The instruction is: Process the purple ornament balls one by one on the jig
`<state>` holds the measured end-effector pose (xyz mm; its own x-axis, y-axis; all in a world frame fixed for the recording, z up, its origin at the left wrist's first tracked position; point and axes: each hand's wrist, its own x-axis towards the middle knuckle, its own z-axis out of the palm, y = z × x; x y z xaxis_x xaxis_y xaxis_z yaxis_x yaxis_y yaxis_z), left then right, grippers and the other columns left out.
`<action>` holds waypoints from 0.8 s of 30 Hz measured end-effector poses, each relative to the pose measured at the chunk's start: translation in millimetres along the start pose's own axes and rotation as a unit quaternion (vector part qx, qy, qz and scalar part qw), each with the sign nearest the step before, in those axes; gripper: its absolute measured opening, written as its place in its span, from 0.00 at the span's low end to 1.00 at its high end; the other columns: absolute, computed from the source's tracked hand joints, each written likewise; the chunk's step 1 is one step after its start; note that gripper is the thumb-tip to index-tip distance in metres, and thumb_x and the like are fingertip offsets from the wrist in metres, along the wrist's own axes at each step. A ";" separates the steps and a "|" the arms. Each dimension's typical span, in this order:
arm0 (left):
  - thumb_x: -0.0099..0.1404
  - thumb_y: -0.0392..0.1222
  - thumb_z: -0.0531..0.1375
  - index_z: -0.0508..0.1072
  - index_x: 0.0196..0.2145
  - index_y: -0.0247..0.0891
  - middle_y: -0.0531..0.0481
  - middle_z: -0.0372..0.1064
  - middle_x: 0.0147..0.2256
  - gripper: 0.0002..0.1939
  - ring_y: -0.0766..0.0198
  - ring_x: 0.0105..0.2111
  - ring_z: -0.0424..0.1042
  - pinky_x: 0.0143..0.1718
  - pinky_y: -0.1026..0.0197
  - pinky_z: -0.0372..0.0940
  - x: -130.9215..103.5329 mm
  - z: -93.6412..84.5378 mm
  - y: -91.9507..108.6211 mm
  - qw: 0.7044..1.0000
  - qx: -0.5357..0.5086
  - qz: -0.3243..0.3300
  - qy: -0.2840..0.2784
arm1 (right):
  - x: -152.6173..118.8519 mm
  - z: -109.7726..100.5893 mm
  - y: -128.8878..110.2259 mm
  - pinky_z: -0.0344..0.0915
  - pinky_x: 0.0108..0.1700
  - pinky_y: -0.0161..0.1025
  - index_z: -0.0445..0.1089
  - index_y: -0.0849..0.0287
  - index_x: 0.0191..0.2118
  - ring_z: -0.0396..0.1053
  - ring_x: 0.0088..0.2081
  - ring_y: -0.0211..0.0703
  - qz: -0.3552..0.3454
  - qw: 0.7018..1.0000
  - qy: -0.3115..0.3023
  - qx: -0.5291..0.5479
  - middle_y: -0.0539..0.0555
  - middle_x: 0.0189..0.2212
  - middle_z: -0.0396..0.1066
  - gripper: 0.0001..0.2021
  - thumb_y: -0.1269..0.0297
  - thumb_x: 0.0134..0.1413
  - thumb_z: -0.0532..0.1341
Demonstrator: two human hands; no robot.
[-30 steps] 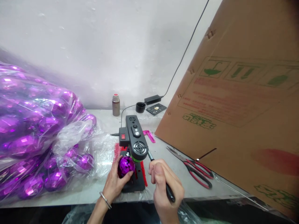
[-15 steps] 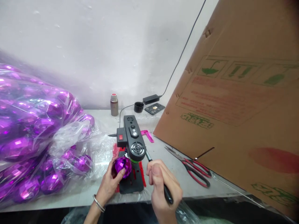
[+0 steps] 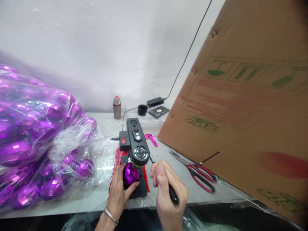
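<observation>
A shiny purple faceted ball (image 3: 131, 175) sits under the head of a small black bench machine (image 3: 137, 136) with a red switch. Fingers and thumb of my left hand (image 3: 120, 186) curl round the ball's left and near sides; a silver bangle is on that wrist. My right hand (image 3: 169, 191) is wrapped round the black handle (image 3: 173, 195) of a metal lever on the machine's right side. The machine's dark base plate (image 3: 141, 191) lies on red material. Where the ball meets the machine is hidden beneath the head.
Clear plastic bags of purple balls (image 3: 36, 128) fill the left of the table. Scissors with red and black handles (image 3: 202, 178) lie to the right, before a large cardboard box (image 3: 240, 96). Behind stand a flask (image 3: 117, 108), a black cup (image 3: 142, 110) and a power adapter (image 3: 155, 102).
My left hand has moved the purple ball slightly right and nearer, further under the machine's head. My right hand stays on the lever handle, almost unmoved.
</observation>
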<state>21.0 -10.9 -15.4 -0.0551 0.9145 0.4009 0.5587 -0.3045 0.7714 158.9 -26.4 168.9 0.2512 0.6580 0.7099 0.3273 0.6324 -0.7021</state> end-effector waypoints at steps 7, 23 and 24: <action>0.70 0.56 0.67 0.65 0.68 0.42 0.31 0.73 0.61 0.34 0.35 0.61 0.76 0.56 0.33 0.77 -16.1 -1.9 -7.8 0.993 0.043 0.106 -0.011 | -2.5 -1.1 4.3 0.58 0.28 0.32 0.56 0.55 0.28 0.60 0.25 0.33 -0.003 1.000 -0.001 0.007 0.45 0.23 0.57 0.18 0.75 0.74 0.53; 0.60 0.52 0.68 0.69 0.61 0.39 0.37 0.78 0.55 0.34 0.41 0.54 0.80 0.56 0.37 0.76 19.5 1.0 12.7 0.989 -0.083 -0.072 -0.099 | -6.3 -4.7 6.8 0.58 0.29 0.33 0.58 0.55 0.29 0.61 0.26 0.33 -0.003 1.000 -0.014 0.008 0.45 0.24 0.57 0.18 0.76 0.74 0.53; 0.59 0.52 0.69 0.69 0.61 0.39 0.38 0.78 0.55 0.35 0.42 0.53 0.81 0.55 0.38 0.77 20.2 2.7 13.7 0.986 -0.096 -0.090 -0.103 | -6.8 -5.0 7.0 0.58 0.29 0.33 0.58 0.55 0.30 0.61 0.26 0.33 -0.005 1.000 -0.013 0.008 0.45 0.24 0.58 0.17 0.76 0.74 0.53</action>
<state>29.7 4.1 1.9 0.0423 0.9869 0.1556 0.3876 -0.1598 0.9079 164.1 -28.5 159.4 0.2244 0.6622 0.7149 0.3153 0.6449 -0.6962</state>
